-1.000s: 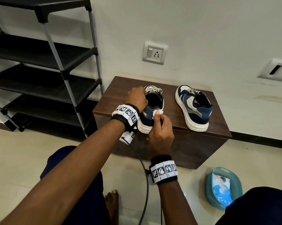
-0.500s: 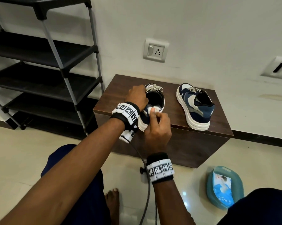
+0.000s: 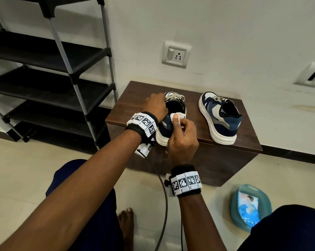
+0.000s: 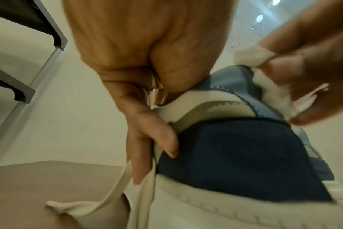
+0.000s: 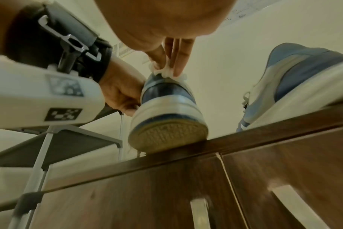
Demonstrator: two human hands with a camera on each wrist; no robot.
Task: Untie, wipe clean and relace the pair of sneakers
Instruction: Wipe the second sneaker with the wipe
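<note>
Two blue and white sneakers stand on a low brown cabinet (image 3: 231, 142). The left sneaker (image 3: 164, 131) has its heel tilted up over the cabinet's front edge. My left hand (image 3: 155, 107) grips its left side by the collar (image 4: 186, 108), thumb inside and fingers on the outside. My right hand (image 3: 182, 134) pinches a white wipe (image 3: 177, 116) and presses it on the heel collar (image 5: 166, 74). A loose white lace (image 4: 100, 196) hangs beside my left fingers. The right sneaker (image 3: 219, 117) stands alone to the right, laces in place.
A black and grey shoe rack (image 3: 49, 75) stands left of the cabinet. A teal tub with a wipes pack (image 3: 249, 207) lies on the floor at lower right. A wall socket (image 3: 176, 54) sits above the cabinet. My knees and a bare foot (image 3: 125, 221) are below.
My right hand has slid the wipe up from the back of the heel to the top of the heel collar. The left hand keeps its grip on the sneaker.
</note>
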